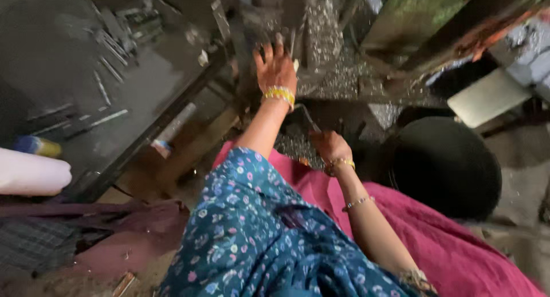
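Observation:
My left hand (276, 65), with yellow bangles at the wrist, reaches forward and rests with fingers spread on a dark, grimy machine (269, 16). Lower and to the right, my right hand (329, 147) is closed around the end of a thin bent metal rod (305, 116) that points up towards the machine. A heap of small shiny metal pieces (338, 67) lies on the machine bed just right of my left hand, and more pieces (292, 145) sit between my two hands. My arms come out of a blue flowered sleeve (252, 228).
A dark bench (69, 56) with several loose metal strips (106, 73) stands at the left. Near it are a blue and yellow bottle (34, 145) and a white roll (28, 172). A black round bowl (447, 165) and a pale block (487, 97) sit at the right. Pink cloth (458, 251) covers my lap.

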